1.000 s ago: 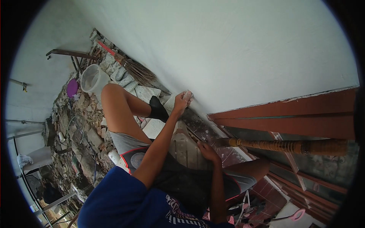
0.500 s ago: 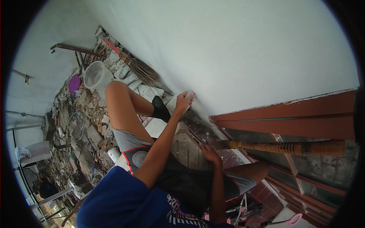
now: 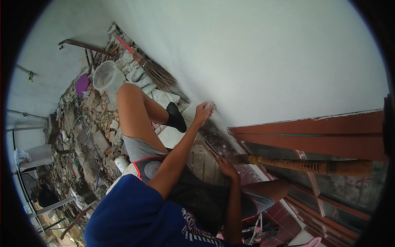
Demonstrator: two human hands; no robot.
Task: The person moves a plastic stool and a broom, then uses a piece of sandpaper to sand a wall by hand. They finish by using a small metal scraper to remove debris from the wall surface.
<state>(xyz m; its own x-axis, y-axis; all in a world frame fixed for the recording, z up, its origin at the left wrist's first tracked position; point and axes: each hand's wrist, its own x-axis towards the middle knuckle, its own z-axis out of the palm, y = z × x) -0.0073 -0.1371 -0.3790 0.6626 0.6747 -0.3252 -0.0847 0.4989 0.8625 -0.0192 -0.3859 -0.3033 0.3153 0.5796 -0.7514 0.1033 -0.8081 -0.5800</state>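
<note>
My left hand (image 3: 202, 114) is closed around a small pale flat piece (image 3: 211, 106), held at the foot of the white wall (image 3: 288, 61). What exactly the piece is cannot be made out. My right hand (image 3: 226, 166) rests with curled fingers at the edge of a grey-beige ribbed box-like object (image 3: 200, 162) between my legs. A thin dark strip (image 3: 210, 149) runs along that edge to the fingers. Whatever they grip is mostly hidden. My foot in a black sock (image 3: 175, 118) is near the left hand, on pale slabs.
Broken masonry (image 3: 92, 136) covers the floor at left. Among it are a clear plastic bucket (image 3: 108, 77), a purple disc (image 3: 82, 83) and a red-handled twig broom (image 3: 158, 75) against the wall. A brown bound pole (image 3: 312, 164) lies at right, by a red-brown frame (image 3: 304, 133).
My left hand has shifted slightly along the wall's base, with the pale piece still in it. The right hand looks unchanged. The whole view has tilted a little.
</note>
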